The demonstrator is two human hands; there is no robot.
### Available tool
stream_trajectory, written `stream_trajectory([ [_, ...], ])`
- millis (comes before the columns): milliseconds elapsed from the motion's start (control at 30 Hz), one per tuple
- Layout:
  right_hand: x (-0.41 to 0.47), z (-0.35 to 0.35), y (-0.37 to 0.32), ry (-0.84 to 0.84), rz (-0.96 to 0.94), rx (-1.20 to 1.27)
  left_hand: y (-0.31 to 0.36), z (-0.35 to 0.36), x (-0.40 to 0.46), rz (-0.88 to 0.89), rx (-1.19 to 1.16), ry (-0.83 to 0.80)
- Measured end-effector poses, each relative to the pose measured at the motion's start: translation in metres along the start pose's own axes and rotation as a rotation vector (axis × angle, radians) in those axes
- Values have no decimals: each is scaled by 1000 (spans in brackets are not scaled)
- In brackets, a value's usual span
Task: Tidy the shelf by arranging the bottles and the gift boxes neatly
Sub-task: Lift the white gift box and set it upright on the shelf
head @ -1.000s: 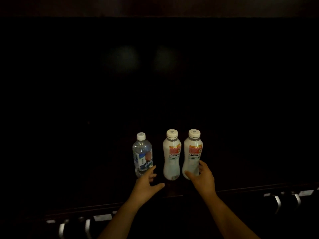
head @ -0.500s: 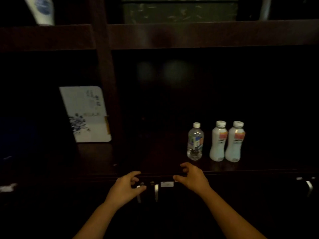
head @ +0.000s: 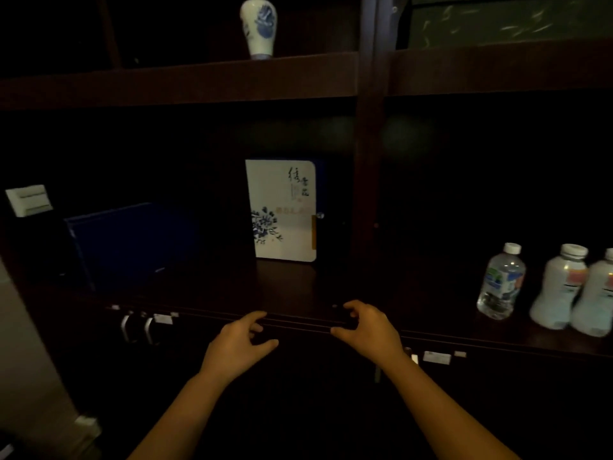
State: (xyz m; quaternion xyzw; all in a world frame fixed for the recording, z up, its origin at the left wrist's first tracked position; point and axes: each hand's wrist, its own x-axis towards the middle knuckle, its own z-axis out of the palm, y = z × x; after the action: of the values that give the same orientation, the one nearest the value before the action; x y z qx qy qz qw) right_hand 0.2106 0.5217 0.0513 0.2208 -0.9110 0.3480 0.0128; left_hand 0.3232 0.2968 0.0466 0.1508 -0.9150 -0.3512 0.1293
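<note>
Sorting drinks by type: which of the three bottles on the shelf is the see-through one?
The clear bottle, leftmost of the three and nearest the upright post. The two milky white bottles to its right are opaque with reddish labels.

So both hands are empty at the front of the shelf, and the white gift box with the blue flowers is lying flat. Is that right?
Not quite. In the head view the white gift box stands upright on the shelf, not flat. The left hand and right hand are indeed empty at the front edge.

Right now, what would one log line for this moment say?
left hand: empty, at shelf edge | right hand: empty, at shelf edge | three bottles: upright, right | white gift box: upright, centre
</note>
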Motion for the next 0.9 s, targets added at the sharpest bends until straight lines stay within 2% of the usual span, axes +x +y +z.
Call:
stream_trajectory([
  [233,84,38,-37,103,-35,-33,-28,-38,77,69,66,70],
  [600,180,93,-87,224,23,-81,-82,-87,194,132,96,58],
  [900,248,95,-118,452,148,-71,-100,-134,291,273,22,20],
])
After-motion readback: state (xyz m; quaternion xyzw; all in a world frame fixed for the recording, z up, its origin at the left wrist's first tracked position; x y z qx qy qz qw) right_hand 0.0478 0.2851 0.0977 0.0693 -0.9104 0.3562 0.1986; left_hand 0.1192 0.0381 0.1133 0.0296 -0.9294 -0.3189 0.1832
